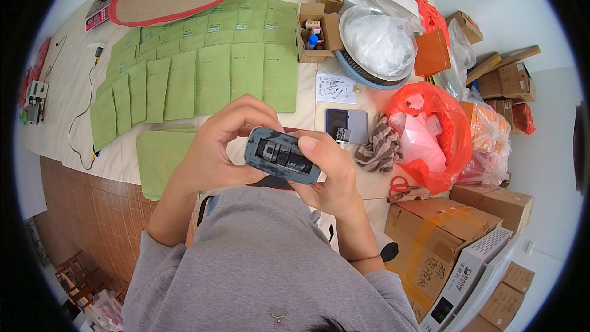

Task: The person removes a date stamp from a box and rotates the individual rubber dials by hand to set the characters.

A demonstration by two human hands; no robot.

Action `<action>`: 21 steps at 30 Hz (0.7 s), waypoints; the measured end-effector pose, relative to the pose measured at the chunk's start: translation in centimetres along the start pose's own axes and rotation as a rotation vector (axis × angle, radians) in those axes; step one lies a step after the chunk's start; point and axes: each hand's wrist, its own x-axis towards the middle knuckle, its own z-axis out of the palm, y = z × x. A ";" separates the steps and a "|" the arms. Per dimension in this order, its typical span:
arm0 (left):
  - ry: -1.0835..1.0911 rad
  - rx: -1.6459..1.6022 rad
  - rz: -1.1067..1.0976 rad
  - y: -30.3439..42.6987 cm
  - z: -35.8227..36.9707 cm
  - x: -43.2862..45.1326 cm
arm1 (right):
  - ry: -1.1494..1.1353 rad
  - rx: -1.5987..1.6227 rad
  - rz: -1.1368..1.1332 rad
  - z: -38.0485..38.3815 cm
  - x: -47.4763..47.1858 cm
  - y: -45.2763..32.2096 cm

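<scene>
Both hands hold a dark blue-grey, ink-stained hand-held device [251,160], which looks like a self-inking stamp. Black banded parts show in the rectangular opening on the face turned up to me. My left hand [221,147] curves around its left end, fingertips along the far side. On its right end, my right hand [332,180] presses the thumb against the top edge, with the fingers below. Beyond my right hand lies an ink pad case [358,127], its lid folded back, with a small block of grey segmented pieces [343,135] on it.
Overlapping rows of green paper envelopes [212,78] cover the table's left and middle. Right of the ink pad lie a striped cloth [380,147], an open red plastic bag [454,147] and red-handled scissors [398,189]. A printed sheet [335,87] sits near an open carton [313,56].
</scene>
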 end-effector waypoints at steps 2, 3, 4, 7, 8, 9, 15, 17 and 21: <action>0.003 -0.010 0.002 0.0 0.1 0.0 | -0.026 -0.058 -0.023 -0.1 -0.1 0.2; 0.006 -0.019 0.000 0.1 0.1 0.0 | -0.031 -0.105 -0.047 -0.1 -0.1 0.2; 0.008 -0.029 -0.002 0.1 0.1 0.0 | -0.037 -0.151 -0.070 -0.1 -0.1 0.3; -0.018 0.039 0.056 -0.4 -0.1 0.1 | -0.023 -0.214 -0.094 0.0 -0.1 0.1; -0.009 0.042 0.061 -0.4 0.0 0.1 | -0.014 -0.222 -0.095 0.0 -0.1 0.1; 0.000 0.046 0.066 -0.4 0.1 0.1 | -0.008 -0.227 -0.108 0.0 -0.1 0.1; -0.011 0.107 0.067 0.2 0.2 0.2 | 0.004 -0.259 -0.145 0.1 0.0 0.3; -0.013 0.111 0.072 0.2 0.2 0.2 | 0.009 -0.262 -0.156 0.1 -0.1 0.4; -0.019 0.107 0.086 0.1 0.1 0.2 | 0.015 -0.253 -0.159 0.1 -0.1 0.4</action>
